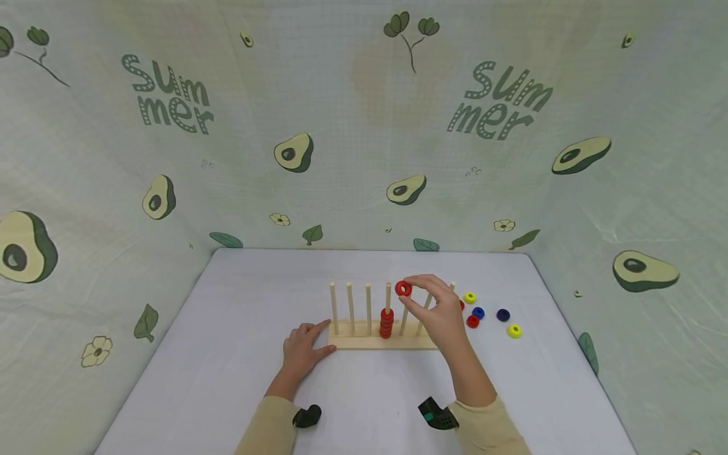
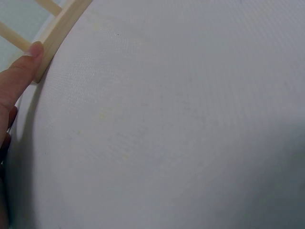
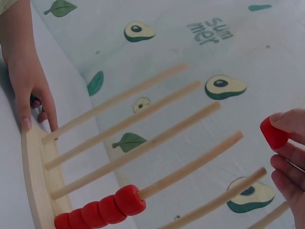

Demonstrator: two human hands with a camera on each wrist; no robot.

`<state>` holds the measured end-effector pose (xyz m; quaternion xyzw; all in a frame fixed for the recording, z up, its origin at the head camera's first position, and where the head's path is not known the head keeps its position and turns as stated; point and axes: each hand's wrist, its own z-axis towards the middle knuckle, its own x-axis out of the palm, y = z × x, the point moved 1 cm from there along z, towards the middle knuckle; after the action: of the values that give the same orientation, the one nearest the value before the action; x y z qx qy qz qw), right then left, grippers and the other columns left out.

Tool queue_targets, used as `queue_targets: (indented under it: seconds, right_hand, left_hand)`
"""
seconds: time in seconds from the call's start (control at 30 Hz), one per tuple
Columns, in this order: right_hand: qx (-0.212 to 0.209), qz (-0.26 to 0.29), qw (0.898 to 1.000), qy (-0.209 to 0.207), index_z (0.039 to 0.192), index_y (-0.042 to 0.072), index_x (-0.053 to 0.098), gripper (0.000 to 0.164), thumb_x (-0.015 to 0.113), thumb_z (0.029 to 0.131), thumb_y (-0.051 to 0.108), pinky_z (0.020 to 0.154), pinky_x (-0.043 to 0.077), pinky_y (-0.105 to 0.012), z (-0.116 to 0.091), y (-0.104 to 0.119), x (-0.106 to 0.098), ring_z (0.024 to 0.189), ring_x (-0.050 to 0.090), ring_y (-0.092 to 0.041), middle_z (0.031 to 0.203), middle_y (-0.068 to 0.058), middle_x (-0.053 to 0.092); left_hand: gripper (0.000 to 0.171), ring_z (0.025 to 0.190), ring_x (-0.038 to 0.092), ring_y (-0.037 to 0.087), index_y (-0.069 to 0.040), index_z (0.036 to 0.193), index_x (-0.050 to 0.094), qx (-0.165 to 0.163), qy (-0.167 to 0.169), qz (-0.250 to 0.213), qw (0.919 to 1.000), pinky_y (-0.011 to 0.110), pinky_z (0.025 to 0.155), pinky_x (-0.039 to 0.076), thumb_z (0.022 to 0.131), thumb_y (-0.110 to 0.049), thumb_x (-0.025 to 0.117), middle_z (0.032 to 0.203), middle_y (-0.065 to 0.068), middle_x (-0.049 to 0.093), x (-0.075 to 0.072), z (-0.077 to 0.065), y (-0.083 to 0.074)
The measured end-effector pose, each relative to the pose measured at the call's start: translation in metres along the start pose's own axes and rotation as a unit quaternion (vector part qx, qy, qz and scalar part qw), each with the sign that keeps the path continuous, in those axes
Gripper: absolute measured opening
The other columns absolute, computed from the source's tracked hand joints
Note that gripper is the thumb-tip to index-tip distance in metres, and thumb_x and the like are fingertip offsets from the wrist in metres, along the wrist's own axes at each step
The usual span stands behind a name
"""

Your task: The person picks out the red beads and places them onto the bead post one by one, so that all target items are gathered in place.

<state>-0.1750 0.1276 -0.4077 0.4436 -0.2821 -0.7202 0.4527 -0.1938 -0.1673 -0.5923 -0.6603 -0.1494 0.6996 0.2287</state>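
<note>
"Red ring (image 1: pixel 399 288) up in the air there. What has hold of it?"

"The person's right hand (image 1: pixel 442 313). Thumb and fingers pinch it by the rim, and the hole faces back toward the person."

"Where is it, against the pegs?"

"Near their tops and clear of them all, just right of the fourth peg (image 1: pixel 388 296) from the left, seen from the person's side."

"Something is threaded on that one."

"A stack of red rings (image 1: pixel 386 324), five by my count, touching one another right down at the base."

"And the left hand (image 1: pixel 300 351)?"

"At the left end of the wooden rack (image 1: pixel 358 342). Thumb and forefinger are spread apart and grip the end of the base, thumb on the front edge. The other fingers are partly hidden, so I can't tell much about them."

"Loose ones too, I see, on the white bench (image 1: pixel 227 354)."

"Yes, right of the rack: a yellow ring (image 1: pixel 466 297) at the back, a blue ring (image 1: pixel 478 313) with a red one (image 1: pixel 473 322) just in front, and another red one half behind the hand. A dark blue ring (image 1: pixel 503 315) and a second yellow ring (image 1: pixel 510 332) lie farther right."

"Avocados all over that cloth (image 1: pixel 341 95) behind!"

"And leaves, and 'summer' printed twice."
</note>
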Motion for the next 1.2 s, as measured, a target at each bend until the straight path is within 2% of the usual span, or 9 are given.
queue_targets:
  seconds: [0.13, 0.4, 0.67, 0.87, 1.2]
  right_hand:
    - [0.001, 0.015, 1.0, 0.003, 0.111, 0.011, 0.072, 0.027, 0.078, 0.084, 0.012, 0.098, 0.042, -0.051, 0.002, -0.001, 0.005, 0.111, 0.057, -0.017, 0.113, 0.003, 0.066]
    - [-0.024, 0.017, 1.0, -0.001, 0.112, 0.009, 0.071, 0.029, 0.078, 0.083, 0.007, 0.095, 0.046, -0.042, 0.004, -0.002, 0.014, 0.111, 0.057, -0.015, 0.113, 0.003, 0.066]
    - [-0.056, -0.015, 0.998, -0.016, 0.108, 0.01, 0.073, 0.029, 0.08, 0.081, 0.006, 0.092, 0.048, -0.039, 0.007, 0.0, 0.018, 0.109, 0.058, -0.016, 0.11, 0.002, 0.066]
    - [-0.073, -0.037, 0.996, -0.018, 0.107, 0.009, 0.074, 0.029, 0.082, 0.079, 0.006, 0.09, 0.049, -0.031, 0.009, -0.001, 0.021, 0.108, 0.057, -0.016, 0.109, 0.002, 0.066]
    - [-0.074, -0.043, 0.996, -0.016, 0.107, 0.009, 0.075, 0.029, 0.081, 0.079, 0.004, 0.087, 0.05, -0.034, 0.012, -0.002, 0.024, 0.107, 0.055, -0.016, 0.109, 0.001, 0.066]
  left_hand:
    - [0.064, 0.096, 0.048, 0.024, -0.026, 0.138, 0.056, 0.0, 0.0, 0.002, 1.0, 0.041, 0.074, 0.033, 0.081, -0.047, 0.076, 0.116, 0.008, 0.053, 0.0, 0.0, 0.0]
    - [0.064, 0.093, 0.047, 0.023, -0.025, 0.138, 0.056, -0.003, 0.003, -0.003, 1.0, 0.04, 0.074, 0.032, 0.081, -0.047, 0.076, 0.116, 0.009, 0.053, -0.002, -0.001, -0.002]
    - [0.064, 0.093, 0.047, 0.023, -0.025, 0.138, 0.056, 0.0, 0.001, -0.004, 1.0, 0.041, 0.074, 0.032, 0.082, -0.047, 0.075, 0.116, 0.009, 0.053, -0.001, -0.002, 0.0]
    - [0.064, 0.092, 0.047, 0.023, -0.026, 0.138, 0.056, 0.004, -0.004, 0.0, 1.0, 0.041, 0.074, 0.032, 0.081, -0.048, 0.075, 0.115, 0.008, 0.053, 0.001, -0.001, 0.001]
    - [0.064, 0.093, 0.047, 0.024, -0.026, 0.138, 0.056, 0.009, -0.009, 0.004, 0.9999, 0.04, 0.073, 0.032, 0.081, -0.048, 0.075, 0.116, 0.008, 0.053, 0.001, 0.0, 0.002]
